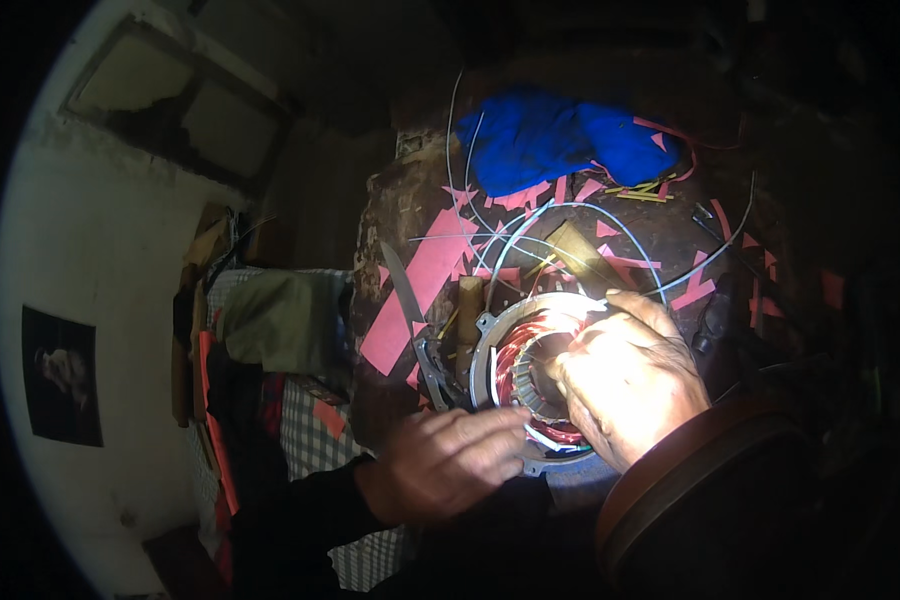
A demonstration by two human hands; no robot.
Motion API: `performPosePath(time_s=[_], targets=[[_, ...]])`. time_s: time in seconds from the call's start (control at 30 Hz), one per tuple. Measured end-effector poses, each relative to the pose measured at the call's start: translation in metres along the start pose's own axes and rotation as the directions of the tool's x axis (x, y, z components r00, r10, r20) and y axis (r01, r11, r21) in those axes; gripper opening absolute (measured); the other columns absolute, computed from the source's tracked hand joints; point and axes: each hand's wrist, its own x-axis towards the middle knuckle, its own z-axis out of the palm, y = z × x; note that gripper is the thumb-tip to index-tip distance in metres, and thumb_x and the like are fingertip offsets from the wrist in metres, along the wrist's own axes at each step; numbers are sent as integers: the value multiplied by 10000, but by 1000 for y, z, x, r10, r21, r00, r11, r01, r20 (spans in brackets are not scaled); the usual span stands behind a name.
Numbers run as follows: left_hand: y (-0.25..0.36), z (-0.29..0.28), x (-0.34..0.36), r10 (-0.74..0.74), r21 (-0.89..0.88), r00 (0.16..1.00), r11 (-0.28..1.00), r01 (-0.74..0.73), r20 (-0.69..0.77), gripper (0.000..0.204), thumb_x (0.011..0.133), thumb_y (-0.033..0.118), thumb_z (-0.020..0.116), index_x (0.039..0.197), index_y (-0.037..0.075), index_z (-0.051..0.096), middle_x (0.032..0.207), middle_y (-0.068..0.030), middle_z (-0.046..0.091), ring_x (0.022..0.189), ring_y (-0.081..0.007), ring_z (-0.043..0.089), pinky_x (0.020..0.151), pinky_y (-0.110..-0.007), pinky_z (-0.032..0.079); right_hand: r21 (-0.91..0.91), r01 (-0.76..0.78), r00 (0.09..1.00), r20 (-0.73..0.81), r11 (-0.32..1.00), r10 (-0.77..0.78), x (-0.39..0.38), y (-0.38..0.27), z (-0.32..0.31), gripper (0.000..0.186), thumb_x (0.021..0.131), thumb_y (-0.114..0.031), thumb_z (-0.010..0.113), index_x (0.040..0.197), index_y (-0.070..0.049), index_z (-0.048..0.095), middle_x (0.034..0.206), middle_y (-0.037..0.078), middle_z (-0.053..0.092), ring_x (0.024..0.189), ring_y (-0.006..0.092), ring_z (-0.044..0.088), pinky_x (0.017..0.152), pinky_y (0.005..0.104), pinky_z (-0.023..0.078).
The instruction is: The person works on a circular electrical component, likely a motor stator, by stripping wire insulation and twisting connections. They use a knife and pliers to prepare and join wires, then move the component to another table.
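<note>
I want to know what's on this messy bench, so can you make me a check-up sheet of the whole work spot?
Surface: dark, worn workbench, patchily lit.
Job's things: round motor stator with a metal ring and copper-red windings, lying flat on the bench.
Clutter: pink paper strips and scraps, blue cloth, knife blade, wooden-handled tool, yellow sleeving bits.
Grippers: left hand rests fingertips on the stator's near rim; right hand presses into the windings. Whether either pinches anything cannot be told.
Cables: thin pale wires loop from the stator across the bench.
Surroundings: pale wall with a dark picture, checked fabric, hanging clothes.
</note>
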Motion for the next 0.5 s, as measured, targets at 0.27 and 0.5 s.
performPosePath(time_s=[0.27, 0.5], targets=[[-20, -12, 57, -345, -33, 922, 938, 345, -175, 181, 946, 82, 865, 1103, 7, 817, 970, -123, 768, 760, -230, 741, 689, -371, 596, -110, 42, 989, -136, 993, -57, -23, -19, -43, 209, 876, -140, 825, 1070, -62, 803, 889, 70, 727, 884, 254, 753, 1040, 529, 588], [-17, 4, 84, -314, 185, 933, 920, 345, -175, 102, 896, 73, 871, 983, 44, 827, 869, -114, 717, 737, -303, 729, 671, -431, 586, 165, -27, 971, -232, 986, 66, -100, -55, -71, 181, 995, -65, 786, 1170, -18, 781, 1031, 116, 782, 970, 322, 769, 949, 493, 622]])
